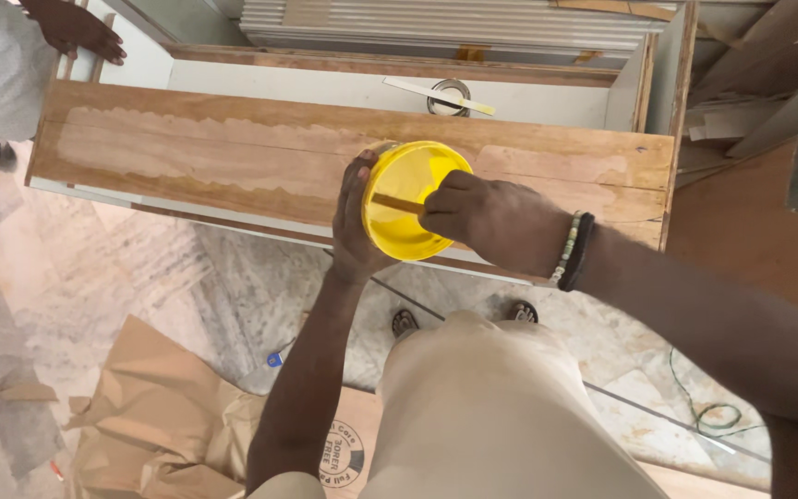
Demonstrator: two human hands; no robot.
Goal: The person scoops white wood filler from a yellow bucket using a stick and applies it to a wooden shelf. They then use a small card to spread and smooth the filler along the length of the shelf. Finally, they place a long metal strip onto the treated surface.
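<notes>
While left hand [355, 217] grips yellow tub [410, 199], right hand [473, 214] holds wooden stick [397, 203]

— What lies on the white panel [325, 91] beyond the wooden board [233, 152]?

— A small round tin [449, 97] near its right end, with a pale flat stick [438, 95] laid across its top.

— And on the marble floor [168, 268]?

— Crumpled brown paper [154, 416] at the lower left, a small blue cap [274, 359] just beside its upper edge, and a coil of green wire [713, 416] toward the lower right.

— Anyone else about?

— Another person's hand [76, 28] rests at the board's far left corner. Stacked white slats [445, 23] lie along the far edge.
</notes>
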